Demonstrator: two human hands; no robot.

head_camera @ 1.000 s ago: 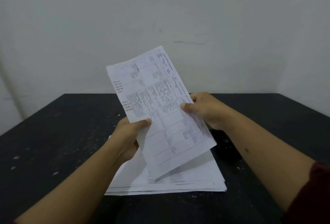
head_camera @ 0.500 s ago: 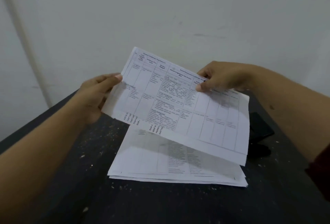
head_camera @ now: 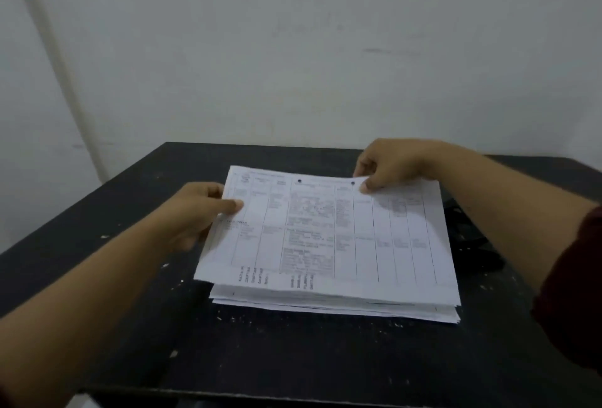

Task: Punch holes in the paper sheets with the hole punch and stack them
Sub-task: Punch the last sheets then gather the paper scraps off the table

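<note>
Your left hand (head_camera: 195,212) pinches the left edge of the top sheet (head_camera: 325,231), thumb on top near the far-left corner, other fingers curled under the paper. Your right hand (head_camera: 387,163) pinches the far edge of the same sheet toward the right, thumb tip on the printed face, fingers behind the edge. Sheet is landscape, printed w/ a table grid, 2 punched holes (head_camera: 299,181) visible along the far edge. It lies roughly flat over the paper stack (head_camera: 325,301), its near-left corner sticking out a bit past the stack's left side; can't tell if it's fully resting or slightly lifted at the far edge. Stack sits approx mid-table, edges a bit uneven at the near side. Black table (head_camera: 293,358) has white flecks and scuffs scattered on it. A dark object (head_camera: 469,241), prob the hole punch but too dark/blurred to confirm, sits just beside the stack's right edge, partly hidden by your right forearm. Dark red sleeve (head_camera: 573,277) shows on the right arm. Plain white wall (head_camera: 293,49) behind the table.
</note>
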